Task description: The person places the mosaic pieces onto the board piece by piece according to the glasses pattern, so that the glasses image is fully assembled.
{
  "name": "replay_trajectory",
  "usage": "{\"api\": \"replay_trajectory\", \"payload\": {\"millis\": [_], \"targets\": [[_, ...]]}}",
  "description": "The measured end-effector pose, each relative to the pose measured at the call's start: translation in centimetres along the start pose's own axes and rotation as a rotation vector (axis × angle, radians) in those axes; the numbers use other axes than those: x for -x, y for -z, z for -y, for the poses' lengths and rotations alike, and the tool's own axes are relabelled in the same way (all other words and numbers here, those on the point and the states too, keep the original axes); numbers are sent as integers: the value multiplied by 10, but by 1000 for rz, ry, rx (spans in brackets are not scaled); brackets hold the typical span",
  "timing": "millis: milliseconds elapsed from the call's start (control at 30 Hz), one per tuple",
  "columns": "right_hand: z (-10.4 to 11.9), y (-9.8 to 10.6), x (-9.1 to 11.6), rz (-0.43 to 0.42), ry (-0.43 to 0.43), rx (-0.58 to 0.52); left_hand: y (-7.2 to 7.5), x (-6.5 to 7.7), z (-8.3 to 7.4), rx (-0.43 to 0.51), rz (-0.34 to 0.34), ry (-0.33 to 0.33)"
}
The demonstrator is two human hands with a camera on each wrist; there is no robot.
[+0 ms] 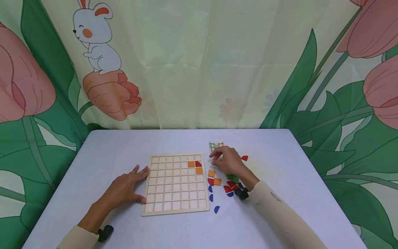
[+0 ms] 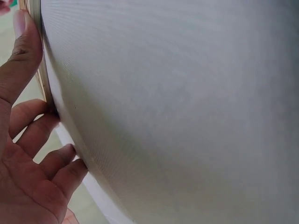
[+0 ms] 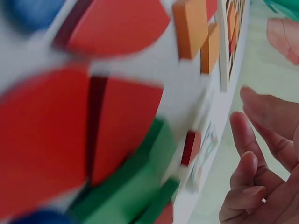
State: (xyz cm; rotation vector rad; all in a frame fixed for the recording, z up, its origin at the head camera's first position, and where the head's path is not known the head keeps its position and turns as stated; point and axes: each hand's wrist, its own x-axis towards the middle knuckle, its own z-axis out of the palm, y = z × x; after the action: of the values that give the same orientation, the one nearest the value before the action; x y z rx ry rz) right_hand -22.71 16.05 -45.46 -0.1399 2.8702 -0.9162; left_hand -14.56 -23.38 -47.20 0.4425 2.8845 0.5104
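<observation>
A wooden grid board [image 1: 168, 187] lies on the table, with two orange squares [image 1: 199, 170] and a red quarter-circle piece [image 1: 198, 164] in cells near its upper right. My left hand [image 1: 125, 186] is spread along the board's left edge, thumb and fingertips touching it. To the board's right, my right hand [image 1: 229, 160] hovers by a small pattern card [image 1: 216, 144]. In the right wrist view its thumb and fingers [image 3: 244, 133] stand apart with nothing between them. Below it lie loose pieces: red quarter-circles [image 3: 128, 121], green pieces [image 3: 135, 182] and orange squares [image 3: 191, 28].
Blue half-round pieces [image 1: 216, 209] lie along the board's right side. One red piece [image 1: 244, 158] sits alone, right of my right hand. The white table [image 1: 264, 228] ends at a curtain [image 1: 186, 86] printed with tulips and a rabbit.
</observation>
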Motion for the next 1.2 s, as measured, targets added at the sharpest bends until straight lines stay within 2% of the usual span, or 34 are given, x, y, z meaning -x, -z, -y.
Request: {"api": "replay_trajectory", "payload": {"millis": [400, 633, 867, 1200], "targets": [[-28, 16, 1, 27, -65, 30, -2, 1, 1, 3, -3, 9], [-31, 13, 1, 47, -98, 59, -4, 0, 3, 6, -2, 17], [-30, 12, -3, 70, -82, 110, -4, 0, 3, 5, -5, 11], [-28, 13, -5, 60, -67, 19, 0, 0, 1, -1, 3, 0]]}}
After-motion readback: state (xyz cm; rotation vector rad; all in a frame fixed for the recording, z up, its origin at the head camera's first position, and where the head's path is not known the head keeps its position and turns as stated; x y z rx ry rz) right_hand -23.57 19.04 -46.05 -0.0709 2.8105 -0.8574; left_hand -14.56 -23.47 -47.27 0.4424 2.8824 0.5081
